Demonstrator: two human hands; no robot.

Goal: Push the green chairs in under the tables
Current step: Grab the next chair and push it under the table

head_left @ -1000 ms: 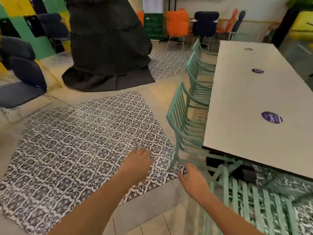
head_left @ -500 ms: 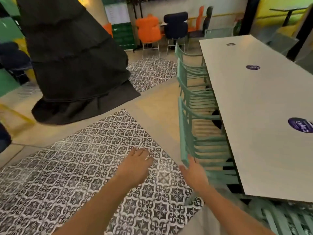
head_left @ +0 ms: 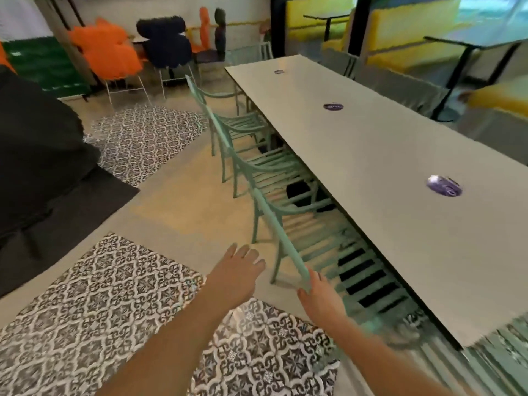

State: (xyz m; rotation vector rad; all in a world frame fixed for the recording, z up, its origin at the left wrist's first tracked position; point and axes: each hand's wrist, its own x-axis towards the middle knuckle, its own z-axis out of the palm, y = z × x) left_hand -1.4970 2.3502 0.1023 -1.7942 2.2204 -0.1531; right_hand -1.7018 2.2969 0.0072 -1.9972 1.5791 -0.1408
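Touching the near end of the top rail of the nearest green chair [head_left: 281, 238] at lower centre, the right hand [head_left: 321, 298] appears to close its fingers on it, though blur hides the grip. The left hand [head_left: 238, 271] hovers just left of it, fingers spread, holding nothing. The green chairs line the left edge of the long table [head_left: 400, 195], seats partly beneath it.

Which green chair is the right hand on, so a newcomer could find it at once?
Start at the long pale rectangular table with round purple stickers. A row of mint-green slatted metal chairs lines its left edge. The one meant is the nearest green chair: the right hand rests on the near end of its backrest, and the open left hand hovers beside it.
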